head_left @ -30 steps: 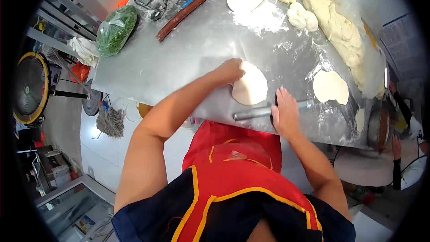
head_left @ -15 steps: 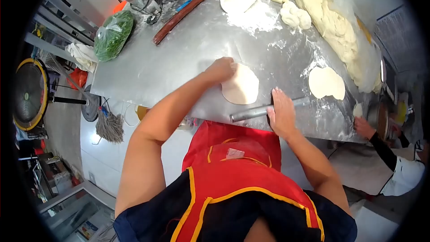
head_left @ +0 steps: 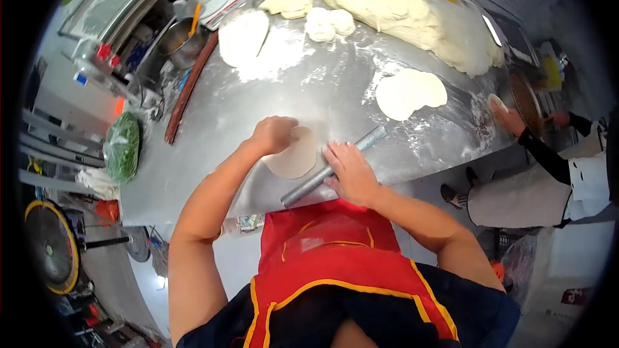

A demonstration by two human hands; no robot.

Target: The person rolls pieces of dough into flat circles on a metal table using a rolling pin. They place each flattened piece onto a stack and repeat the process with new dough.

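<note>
Steel, floured in patches, makes up the big worktable, and on it, near the edge closest to the person, lies the flat round of dough being rolled. The left hand rests on the round's rim at about nine o'clock, fingers curled loosely down onto the dough, pinning rather than gripping it. The right hand lies palm-down over the metal rolling pin, fingers spread and pressing it flat, not closed round it; the pin runs from seven to one o'clock and touches the round's near right edge. To roll well, the judgement is that the palm should keep even pressure along the pin while the other hand turns the round a little between passes, so the disc stays circular and even in thickness. At one o'clock on the table sits a large mass of dough, seemingly under clear plastic. A rolled sheet lies well apart at two o'clock, another at eleven. At ten o'clock a metal pot stands just off the floured area; its contents cannot be made out. A clear bag of greens lies at the left end, at nine o'clock. At three o'clock another person's hand reaches the table edge.
</note>
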